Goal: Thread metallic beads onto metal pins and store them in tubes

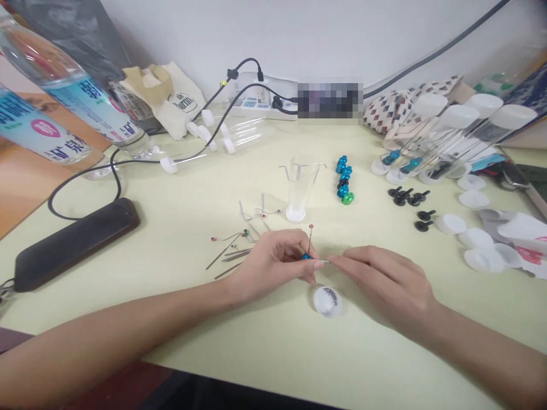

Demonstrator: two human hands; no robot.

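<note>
Between the fingertips of my left hand (pixel 277 256) is a small blue metal part (pixel 306 257). A thin rod with a red tip (pixel 310 228) stands up from about the same spot. My right hand (pixel 388 279) pinches a thin metal rod (pixel 325 261) whose other end reaches the left fingertips; how it meets the blue part is hidden. Just below the hands sits a small white cup (pixel 327 302) with tiny dark metal pieces in it. Several thin metal rods (pixel 237 253), some with coloured ends, lie left of my left hand.
A clear tube (pixel 299 193) with bent rods stands behind the hands. Blue, black and green metal parts (pixel 343 181) form a row. Black pieces (pixel 404 196), white caps (pixel 475 239) and filled tubes (pixel 444 136) are right. A power bank (pixel 77 242) and water bottles (pixel 81 97) are left.
</note>
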